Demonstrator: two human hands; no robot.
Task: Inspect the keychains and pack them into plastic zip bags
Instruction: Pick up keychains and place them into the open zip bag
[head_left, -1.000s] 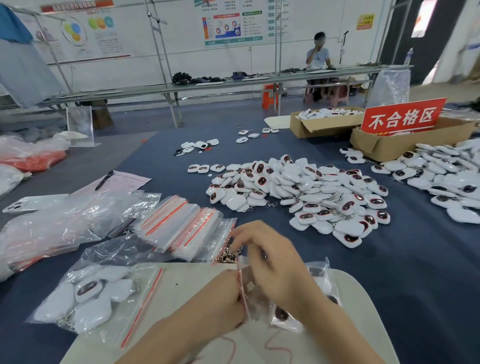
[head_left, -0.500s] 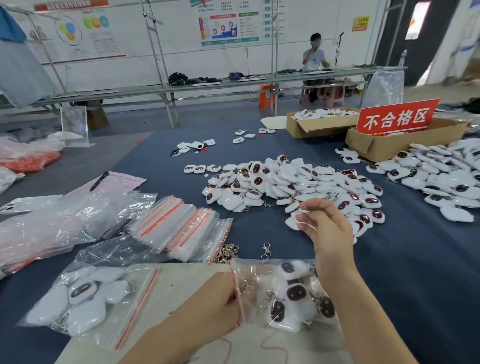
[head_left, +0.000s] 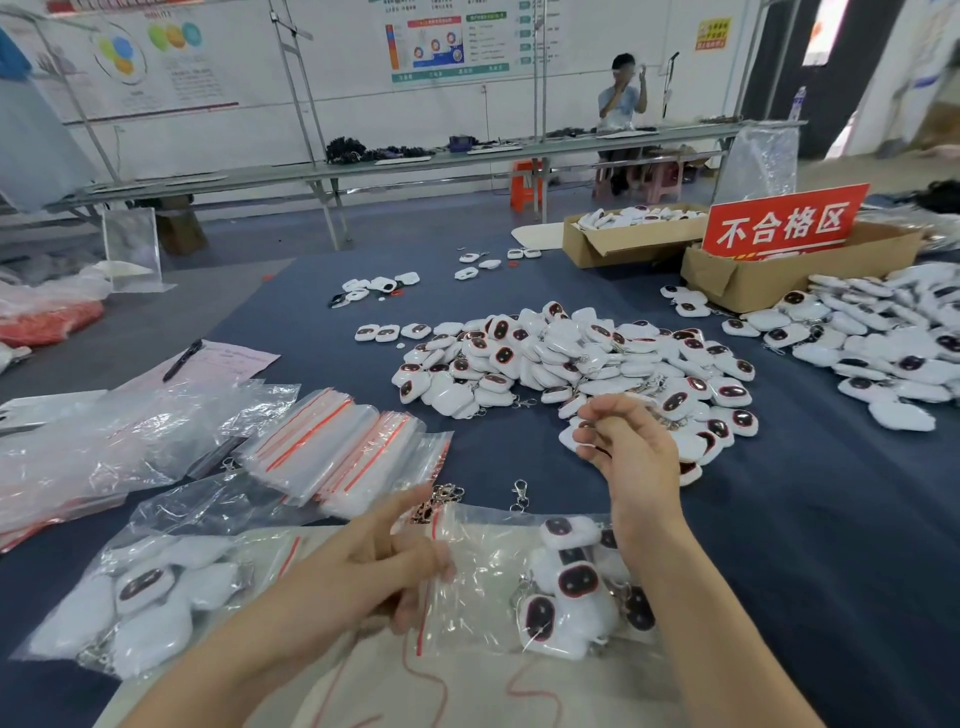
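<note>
Head view: the left hand (head_left: 374, 569) is pinching the bag (head_left: 488, 587) by its red zip; that slick, crinkly film could be slipping shut. The right hand (head_left: 631, 452) is curling over the heaped keychains (head_left: 545, 358), glossy, rounded, white; whether gripping one, I cannot tell. Their metal clips (head_left: 522, 402) could be snagging.

Open lane on bare desk (head_left: 831, 545), right of the filled zip bag (head_left: 483, 561). Narrow strip between that bag and the keychain pile (head_left: 571, 364), loose clasp (head_left: 518, 493) in it. Left blocked: empty-bag stack (head_left: 337, 447), crumpled plastic (head_left: 104, 441).
</note>
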